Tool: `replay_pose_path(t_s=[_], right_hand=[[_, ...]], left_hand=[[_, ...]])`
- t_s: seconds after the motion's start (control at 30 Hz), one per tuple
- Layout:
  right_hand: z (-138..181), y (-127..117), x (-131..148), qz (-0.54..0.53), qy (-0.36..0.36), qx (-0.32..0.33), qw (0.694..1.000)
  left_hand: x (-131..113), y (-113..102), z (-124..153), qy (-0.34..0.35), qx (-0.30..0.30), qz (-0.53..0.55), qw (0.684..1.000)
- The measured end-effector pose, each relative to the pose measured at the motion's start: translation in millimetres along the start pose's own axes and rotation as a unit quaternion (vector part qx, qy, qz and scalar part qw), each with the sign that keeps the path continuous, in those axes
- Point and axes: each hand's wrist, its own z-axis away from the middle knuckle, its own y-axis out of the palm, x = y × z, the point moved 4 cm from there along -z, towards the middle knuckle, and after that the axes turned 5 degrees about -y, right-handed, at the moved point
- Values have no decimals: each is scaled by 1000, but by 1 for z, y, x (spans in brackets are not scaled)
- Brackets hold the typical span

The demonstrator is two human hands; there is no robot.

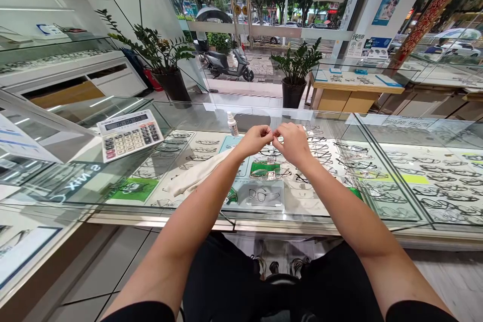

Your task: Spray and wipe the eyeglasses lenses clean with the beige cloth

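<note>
My left hand (258,140) and my right hand (292,144) meet over the glass display counter (211,214). Both have their fingers pinched, tips almost touching. Whatever lies between the fingertips is too small or hidden to make out. Just beyond my left hand stands a small white spray bottle (232,124), upright on the glass, with a dark grey flat shape (252,120) to its right. A cream cloth (199,173) lies loosely folded on the counter, partly behind my left forearm. Under the glass, rows of eyeglasses (260,194) rest on white and printed boards.
A large calculator (130,133) sits on the glass at the left, near a printed sheet (24,141). Side counters flank me, and a glass joint crosses the counter at the right. Potted plants (294,68) stand beyond, before the glass doors (241,30).
</note>
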Motion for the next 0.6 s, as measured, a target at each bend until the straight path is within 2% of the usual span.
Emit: replay_pose_path(t_s=[0.3, 0.47, 0.6], right_hand=[[-3, 1, 10, 106, -74, -2, 992], [-2, -1, 6, 90, -54, -10, 994], [-2, -1, 2, 79, -39, -11, 996]], left_hand=[[0, 9, 0, -61, 49, 142, 987], [3, 12, -1, -110, 58, 190, 974], [5, 8, -1, -127, 32, 212, 969]])
